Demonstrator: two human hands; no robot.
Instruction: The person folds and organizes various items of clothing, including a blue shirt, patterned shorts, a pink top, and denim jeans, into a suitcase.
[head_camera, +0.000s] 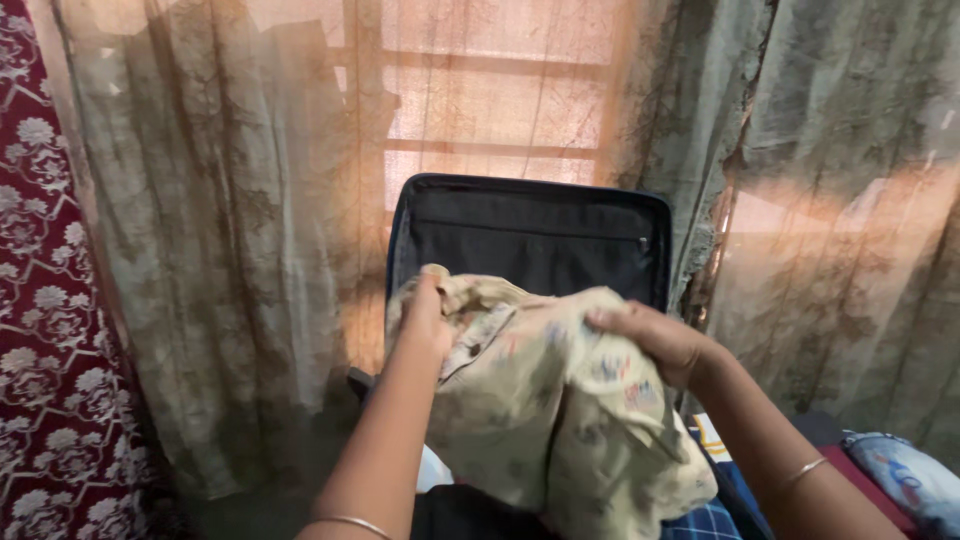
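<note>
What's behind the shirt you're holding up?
Behind the beige shirt stands an open suitcase lid with dark lining. Its lower part and the case's inside are covered.

The shirt (560, 410) is hanging in front of the open suitcase lid (530, 235), which is standing before the curtain (230, 250). Folded clothes (700, 520) are lying below the shirt.

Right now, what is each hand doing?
Left hand: closed on the beige patterned shirt.
Right hand: closed on the same shirt.
</note>
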